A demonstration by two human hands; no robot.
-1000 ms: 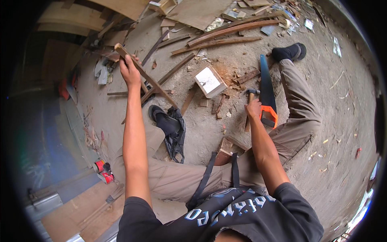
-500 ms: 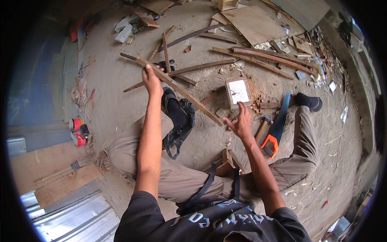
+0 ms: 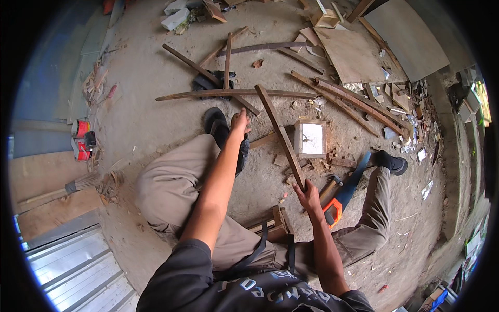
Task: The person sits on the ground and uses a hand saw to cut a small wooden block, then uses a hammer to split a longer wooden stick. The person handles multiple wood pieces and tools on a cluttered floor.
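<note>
My right hand (image 3: 307, 196) is closed around the lower end of a long, narrow wooden strip (image 3: 279, 131), which slants up and to the left. My left hand (image 3: 239, 124) is off the strip, with its fingers loosely apart and nothing visible in them. It hovers above my left shoe, near the end of another wooden strip (image 3: 184, 60) on the ground. To the right of the held strip stands a small wooden box (image 3: 312, 139) with a white top. A handsaw (image 3: 355, 179) with an orange handle lies beside my right hand, next to a hammer (image 3: 330, 188) partly hidden by that hand.
Several wooden strips (image 3: 338, 104) lie across the dirt floor ahead, with a plywood sheet (image 3: 351, 54) behind them. A black plastic bag (image 3: 205, 82) lies under some strips. At left are red cans (image 3: 81, 128), a brush (image 3: 80, 183) and corrugated metal sheets (image 3: 83, 265).
My left hand has let go of the wooden strip and moved right and down in the picture. My right hand, empty before, now grips the strip, which has swung to a steeper slant.
</note>
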